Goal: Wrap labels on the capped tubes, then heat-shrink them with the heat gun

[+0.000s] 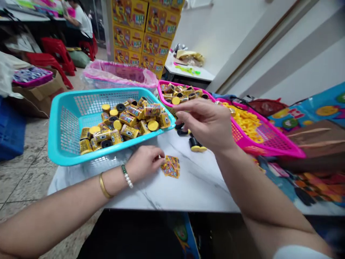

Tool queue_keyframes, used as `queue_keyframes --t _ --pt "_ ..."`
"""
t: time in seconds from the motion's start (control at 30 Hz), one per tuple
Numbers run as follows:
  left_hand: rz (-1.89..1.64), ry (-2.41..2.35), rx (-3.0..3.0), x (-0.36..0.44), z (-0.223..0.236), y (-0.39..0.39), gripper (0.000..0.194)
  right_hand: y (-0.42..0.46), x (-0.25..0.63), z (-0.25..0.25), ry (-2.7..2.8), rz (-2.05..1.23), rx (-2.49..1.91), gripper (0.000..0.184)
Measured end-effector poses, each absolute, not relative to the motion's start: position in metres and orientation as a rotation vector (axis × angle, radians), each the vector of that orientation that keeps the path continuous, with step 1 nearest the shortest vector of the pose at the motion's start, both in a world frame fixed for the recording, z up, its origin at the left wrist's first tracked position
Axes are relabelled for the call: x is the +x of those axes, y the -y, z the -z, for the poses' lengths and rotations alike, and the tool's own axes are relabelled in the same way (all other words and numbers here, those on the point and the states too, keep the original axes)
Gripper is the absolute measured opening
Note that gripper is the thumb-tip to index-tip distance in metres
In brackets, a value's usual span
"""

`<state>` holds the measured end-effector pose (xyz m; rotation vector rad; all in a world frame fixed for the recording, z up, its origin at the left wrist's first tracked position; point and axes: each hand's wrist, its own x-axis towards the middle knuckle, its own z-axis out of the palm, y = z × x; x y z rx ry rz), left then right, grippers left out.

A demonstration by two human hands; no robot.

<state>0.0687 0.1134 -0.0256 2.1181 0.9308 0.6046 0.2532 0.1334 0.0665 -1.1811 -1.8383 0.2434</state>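
Note:
On the marble-patterned table [199,183], a small group of yellow printed labels [170,167] lies flat. My left hand [145,162] rests beside them, thumb and forefinger curled together at the left edge of a label. Above the table my right hand [207,122] hangs near the corner of the turquoise basket [60,151]. Its thumb and forefinger reach forward, slightly apart, with nothing visible between them. Inside that basket are many yellow labelled cylinders [128,118] with black or yellow ends. Below my right hand lie black cylinders [194,144] with yellow ends, partly hidden.
Behind my right hand, one pink basket [164,95] holds labelled cylinders and another pink basket [285,151] holds yellow plastic parts [246,120]. A plastic-lined pink basket [94,68] and stacked yellow cartons [145,32] stand behind. A person [83,21] sits far left, near red stools [58,52].

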Motion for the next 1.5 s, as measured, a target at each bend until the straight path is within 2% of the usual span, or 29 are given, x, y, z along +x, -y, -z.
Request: queue_keyframes --t 0.13,0.27,0.5,0.63,0.83,0.9,1.0,1.1,1.13,1.23,1.3,1.37,1.5 --pt "-0.398 -1.005 2.381 0.077 0.027 -0.109 0.015 -0.097 0.276 -0.023 1.808 -0.434 -1.358 0.015" --pt "-0.28 -1.044 2.439 0.081 0.024 -0.109 0.015 -0.084 0.282 0.01 1.762 -0.651 -1.462 0.02" --pt "-0.32 -1.207 2.42 0.084 0.02 -0.106 0.012 -0.085 0.274 0.009 1.881 -0.561 -1.518 0.021" --pt "-0.391 -1.159 2.383 0.082 0.022 -0.109 0.008 -0.087 0.283 0.005 1.684 -0.591 -1.572 0.03" --pt "-0.78 -1.013 2.251 0.074 0.028 -0.116 0.007 -0.09 0.276 0.009 1.628 -1.254 -1.525 0.035" --pt "-0.885 -0.978 2.23 0.074 0.025 -0.113 0.007 -0.088 0.27 0.011 1.581 -1.379 -1.449 0.034" --pt "-1.036 -1.035 2.093 0.075 0.019 -0.105 0.008 -0.087 0.267 0.013 1.452 -1.329 -1.438 0.035" --pt "-1.036 -1.045 1.941 0.074 0.014 -0.098 0.013 -0.088 0.269 0.013 1.299 -1.248 -1.409 0.028" --pt "-1.003 -1.036 1.902 0.074 0.014 -0.097 0.016 -0.088 0.269 0.013 1.257 -1.23 -1.379 0.03" --pt "-0.888 -1.035 1.762 0.075 0.016 -0.097 0.017 -0.088 0.27 0.013 1.176 -1.211 -1.285 0.054" --pt "-0.842 -1.056 1.651 0.076 0.018 -0.099 0.018 -0.087 0.268 0.012 1.151 -1.23 -1.258 0.058" --pt "-0.827 -1.07 1.562 0.077 0.019 -0.1 0.02 -0.086 0.266 0.011 1.157 -1.282 -1.264 0.053" --pt "-0.851 -1.062 1.465 0.077 0.016 -0.1 0.022 -0.085 0.263 0.011 1.214 -1.293 -1.294 0.025"
